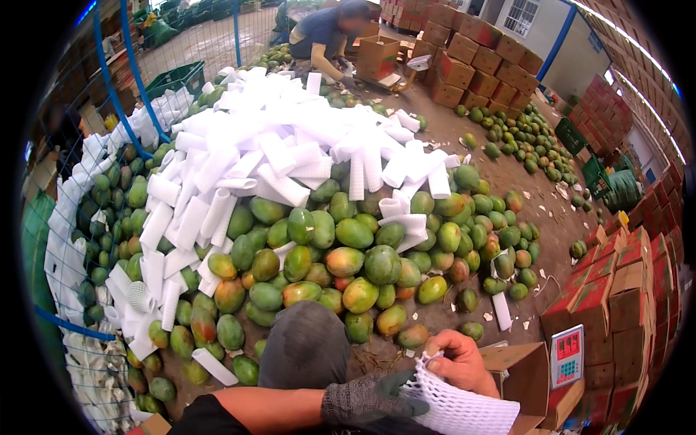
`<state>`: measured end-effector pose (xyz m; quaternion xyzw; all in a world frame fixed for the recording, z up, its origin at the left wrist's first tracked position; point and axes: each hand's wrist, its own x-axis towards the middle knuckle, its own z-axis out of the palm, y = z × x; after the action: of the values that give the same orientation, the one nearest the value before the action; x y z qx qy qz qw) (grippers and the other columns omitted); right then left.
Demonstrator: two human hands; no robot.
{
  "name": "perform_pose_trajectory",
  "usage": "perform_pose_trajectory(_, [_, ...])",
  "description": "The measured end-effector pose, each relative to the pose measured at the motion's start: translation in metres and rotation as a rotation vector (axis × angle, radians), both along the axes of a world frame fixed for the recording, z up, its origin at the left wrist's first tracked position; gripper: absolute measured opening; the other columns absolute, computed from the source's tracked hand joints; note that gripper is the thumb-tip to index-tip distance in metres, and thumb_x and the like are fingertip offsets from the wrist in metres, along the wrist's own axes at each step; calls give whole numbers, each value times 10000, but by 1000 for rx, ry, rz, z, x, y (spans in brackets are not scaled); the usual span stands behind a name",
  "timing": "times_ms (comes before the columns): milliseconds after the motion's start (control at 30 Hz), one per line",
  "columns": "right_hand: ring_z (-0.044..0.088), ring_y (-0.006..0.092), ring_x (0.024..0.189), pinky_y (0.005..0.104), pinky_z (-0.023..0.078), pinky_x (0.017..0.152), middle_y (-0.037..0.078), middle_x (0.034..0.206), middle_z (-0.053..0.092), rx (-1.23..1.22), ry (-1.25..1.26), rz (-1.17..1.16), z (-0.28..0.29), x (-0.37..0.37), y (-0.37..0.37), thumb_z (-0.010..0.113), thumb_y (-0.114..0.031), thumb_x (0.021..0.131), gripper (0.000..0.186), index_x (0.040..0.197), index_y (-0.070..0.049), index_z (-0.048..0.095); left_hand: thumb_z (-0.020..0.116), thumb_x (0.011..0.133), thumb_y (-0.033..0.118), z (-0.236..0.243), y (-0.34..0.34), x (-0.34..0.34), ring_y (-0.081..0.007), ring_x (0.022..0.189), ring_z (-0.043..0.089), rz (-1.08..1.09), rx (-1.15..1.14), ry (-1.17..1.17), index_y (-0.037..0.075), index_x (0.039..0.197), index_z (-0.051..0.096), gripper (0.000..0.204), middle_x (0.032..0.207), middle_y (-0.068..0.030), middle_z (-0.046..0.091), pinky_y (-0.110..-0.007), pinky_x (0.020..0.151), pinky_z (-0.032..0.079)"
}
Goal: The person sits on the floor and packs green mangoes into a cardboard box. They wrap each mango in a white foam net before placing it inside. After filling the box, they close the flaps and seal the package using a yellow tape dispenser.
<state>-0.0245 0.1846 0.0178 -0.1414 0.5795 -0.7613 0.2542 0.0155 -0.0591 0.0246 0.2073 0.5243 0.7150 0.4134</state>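
My left hand (370,397), in a grey glove, grips one end of a white foam net sleeve (464,409) at the bottom of the view. My bare right hand (458,362) pinches the sleeve's open rim from above. The sleeve bulges as if filled, but what is inside is hidden. Just ahead of both hands lies a big pile of green and reddish mangoes (348,261). My knee in grey trousers (304,344) sits to the left of my hands.
A heap of white foam sleeves (275,145) covers the far side of the mango pile. To my right are an open cardboard box (525,370), a scale with a red display (567,355) and stacked cartons (623,290). Another person (326,36) crouches by boxes at the back.
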Motion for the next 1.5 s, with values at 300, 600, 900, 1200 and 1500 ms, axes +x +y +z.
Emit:
perform_pose_trajectory(300, [649, 344, 1263, 446, 539, 1048, 218, 1417, 631, 1383, 280, -38, -144, -243, -60, 824, -576, 830, 847, 1441, -31, 605, 705, 972, 216, -8, 10, -57, -428, 1176, 647, 348, 65, 613, 92, 1335, 675, 384, 1327, -263, 615, -469, 993, 549])
perform_pose_trajectory(600, [570, 468, 1341, 492, 528, 1089, 294, 1545, 467, 1656, 85, 123, -203, -272, -141, 916, -557, 712, 1214, 1664, -149, 282, 730, 958, 256, -29, -24, -63, -321, 1044, 690, 524, 230, 606, 14, 1263, 642, 399, 1108, -166, 690, -418, 924, 551])
perform_pose_trajectory(900, [629, 387, 1265, 584, 529, 1018, 176, 1444, 599, 231, -516, -636, -223, -140, -61, 787, -609, 830, 879, 1520, -151, 491, 697, 1038, 185, -21, -28, -73, -103, 1077, 643, 648, 187, -338, 15, 1388, 608, 399, 1218, -38, 715, -302, 931, 541])
perform_pose_trajectory(1200, [608, 343, 1288, 574, 506, 1076, 110, 1452, 598, -572, -231, -1003, -37, 40, -73, 574, -732, 947, 818, 1524, -157, 503, 759, 946, 394, -24, 7, -56, -382, 1149, 669, 545, -304, 588, -34, 1414, 546, 669, 1216, -258, 670, -464, 978, 533])
perform_pose_trajectory(1500, [614, 293, 1269, 461, 484, 1109, 123, 1368, 627, -103, 163, -1125, -58, 157, -23, 414, -616, 1092, 663, 1431, -54, 506, 941, 699, 523, -22, 23, -14, -393, 1368, 528, 171, 46, 607, -20, 1512, 451, 1094, 1477, -219, 523, -490, 1173, 421])
